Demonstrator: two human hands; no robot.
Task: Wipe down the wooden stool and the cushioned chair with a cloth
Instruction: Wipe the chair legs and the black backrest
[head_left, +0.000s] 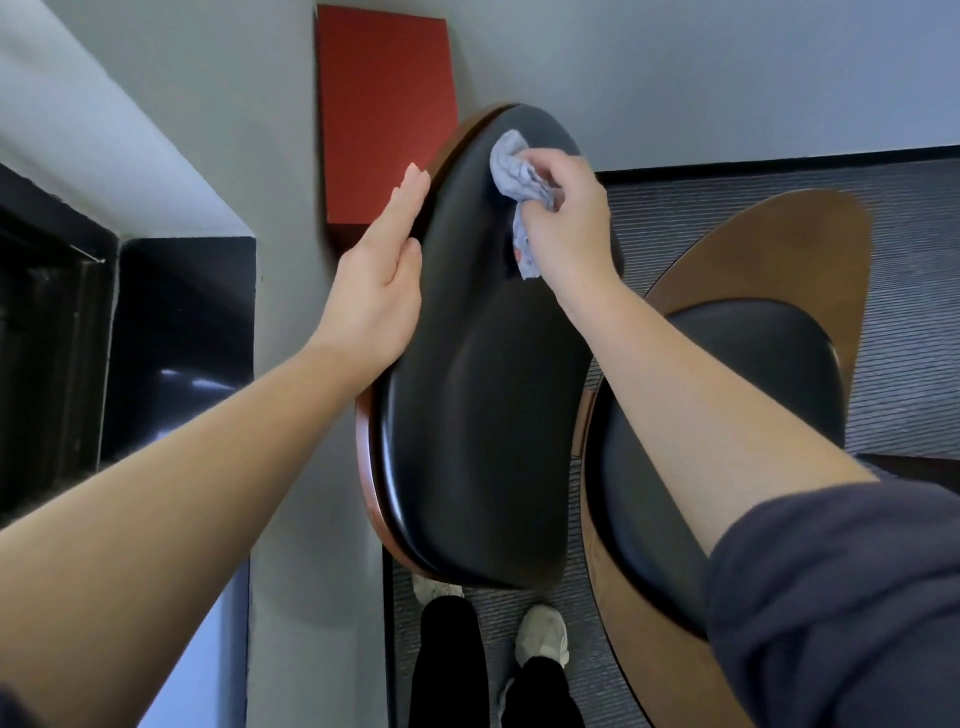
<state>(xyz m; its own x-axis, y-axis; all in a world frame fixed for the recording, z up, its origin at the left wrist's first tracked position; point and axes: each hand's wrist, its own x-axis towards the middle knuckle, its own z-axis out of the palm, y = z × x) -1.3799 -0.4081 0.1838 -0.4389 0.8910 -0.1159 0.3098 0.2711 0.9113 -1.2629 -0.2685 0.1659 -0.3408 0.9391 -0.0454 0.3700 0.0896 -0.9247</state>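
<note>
On the chair cushion (467, 389), right hand (566, 223) presses cloth (511, 169)

Hidden or cut off, as I log it from my station:

- Crumpled pale grey cloth (514, 179): its middle is covered by the right hand (569, 223) bunched around it; only the ends show.
- Black padded chair back with brown wooden rim (467, 364): the left hand (382, 280) lies flat over part of its left edge.
- Black cushioned seat on its round wooden shell (753, 249): largely behind my right forearm and dark blue sleeve (831, 597); cut by the bottom edge.
- White shoe (543, 636): the other mostly under the chair back.
- Chair base: not visible.
</note>
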